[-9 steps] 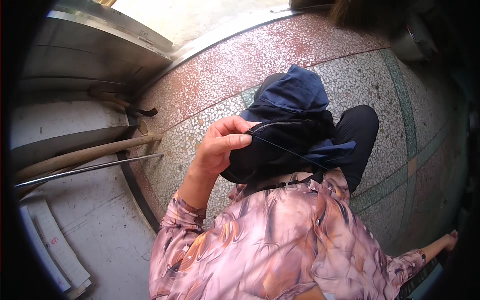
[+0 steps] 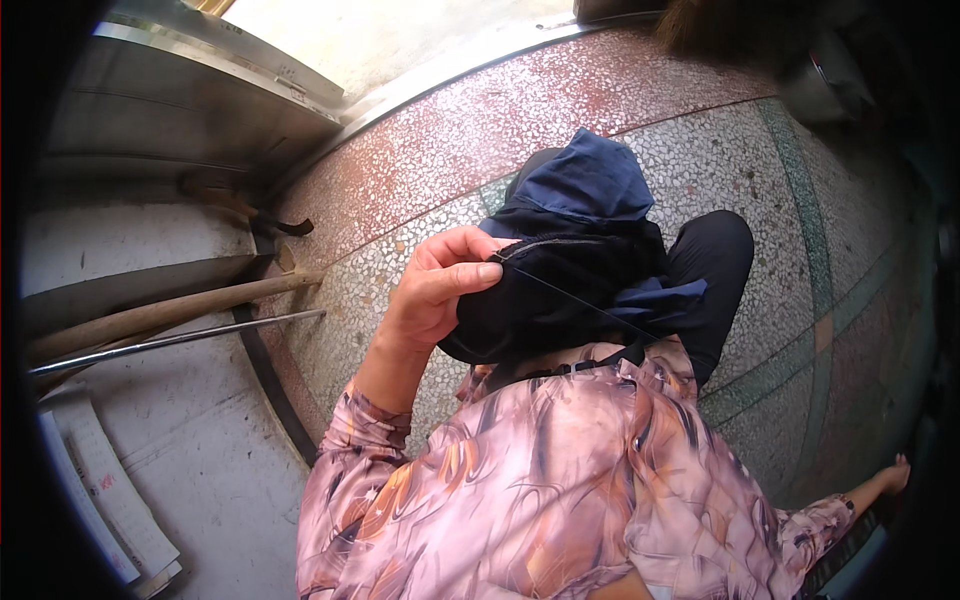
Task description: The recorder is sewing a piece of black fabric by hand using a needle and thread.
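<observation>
Dark navy and black cloth [image 2: 590, 180] lies bunched over my lap and legs. My left hand [image 2: 440, 282] pinches the edge of a black seam or strip [image 2: 540, 244] between thumb and forefinger. A fine thread [image 2: 570, 290] runs from that pinch down to the right, toward my waist. My right arm is stretched out to the far lower right, where my right hand [image 2: 892, 475] is small and dim; I cannot tell what it touches or whether its fingers are closed.
Speckled terrazzo floor [image 2: 420, 160], bright doorway [image 2: 310, 40] ahead. Wooden poles [image 2: 170, 303] and a metal rod [image 2: 180, 340] lie at left over a pale step or board [image 2: 210, 420] with papers [image 2: 115, 480]. A curved tool [image 2: 295, 226] is behind them; a bucket-like container [image 2: 825, 80] stands upper right.
My right hand has risen slightly at the far right. My left hand and the cloth have barely moved, shifting only a few pixels.
</observation>
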Demonstrator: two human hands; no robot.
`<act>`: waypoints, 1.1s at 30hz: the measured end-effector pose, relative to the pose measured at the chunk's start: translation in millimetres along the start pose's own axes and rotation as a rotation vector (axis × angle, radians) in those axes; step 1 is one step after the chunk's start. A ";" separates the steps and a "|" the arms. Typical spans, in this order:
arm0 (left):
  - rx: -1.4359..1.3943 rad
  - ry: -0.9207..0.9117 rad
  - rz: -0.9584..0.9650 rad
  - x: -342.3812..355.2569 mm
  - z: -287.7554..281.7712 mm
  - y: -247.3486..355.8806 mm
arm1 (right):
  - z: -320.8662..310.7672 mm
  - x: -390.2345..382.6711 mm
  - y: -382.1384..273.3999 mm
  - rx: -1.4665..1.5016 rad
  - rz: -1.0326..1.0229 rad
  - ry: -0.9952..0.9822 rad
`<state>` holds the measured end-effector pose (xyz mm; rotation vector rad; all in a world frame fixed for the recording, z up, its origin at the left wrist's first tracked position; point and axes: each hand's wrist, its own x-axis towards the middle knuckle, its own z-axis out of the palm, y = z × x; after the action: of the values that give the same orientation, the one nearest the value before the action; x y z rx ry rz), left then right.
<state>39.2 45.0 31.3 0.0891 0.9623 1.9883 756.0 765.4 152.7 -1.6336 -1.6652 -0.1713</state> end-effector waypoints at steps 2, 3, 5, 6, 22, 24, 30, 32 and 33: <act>-0.019 -0.020 -0.022 6.3 -10.4 0.9 | 26.2 9.7 -61.4 0.432 0.203 -0.057; 0.020 -0.066 -0.063 10.9 -7.7 3.1 | 50.4 -4.2 -88.9 0.558 0.135 -0.163; 0.083 -0.061 -0.080 3.1 7.1 4.3 | 130.3 -98.1 -225.6 0.832 0.026 -0.614; 0.091 -0.074 -0.096 1.4 6.9 4.3 | 130.4 -167.1 -317.5 0.945 -0.042 -0.835; 0.685 -0.217 0.169 -18.2 9.1 -2.3 | 46.4 -526.7 -629.0 0.953 -0.967 -2.274; 0.666 -0.166 0.117 -23.8 15.7 2.1 | 47.5 -527.8 -625.6 0.969 -0.838 -2.307; 0.863 -0.207 0.079 -28.0 8.5 7.7 | 48.7 -518.8 -617.2 1.004 -0.750 -2.272; 0.738 -0.160 -0.002 -30.2 12.2 7.3 | 48.7 -517.6 -614.9 1.029 -0.767 -2.251; 0.740 -0.161 -0.003 -30.5 13.8 6.7 | 48.9 -517.6 -614.0 1.051 -0.771 -2.243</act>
<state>58.3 28.3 54.1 0.6427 1.5344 1.4996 117.1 284.5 63.4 0.4006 -2.5950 2.4068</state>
